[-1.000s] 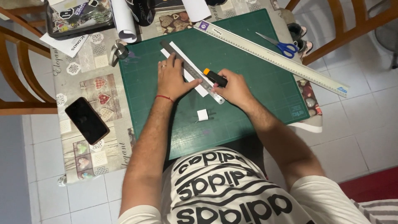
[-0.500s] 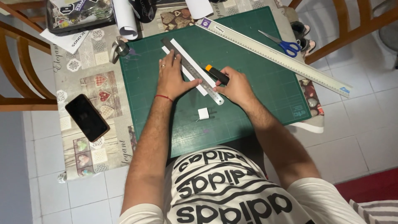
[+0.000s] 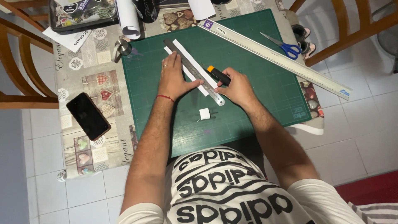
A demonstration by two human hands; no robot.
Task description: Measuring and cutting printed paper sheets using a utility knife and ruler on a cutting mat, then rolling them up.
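Pressing flat, your left hand (image 3: 174, 79) pins the stiff steel ruler (image 3: 195, 71) over thin, slippery paper (image 3: 187, 67) at upper centre, while your right hand (image 3: 237, 86) is clamped round the light knife (image 3: 219, 75).

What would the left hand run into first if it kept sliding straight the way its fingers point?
The left hand points up the metal ruler and white paper strip it presses. Past their far ends, it would likely meet the rolled white paper, though depth is unclear.
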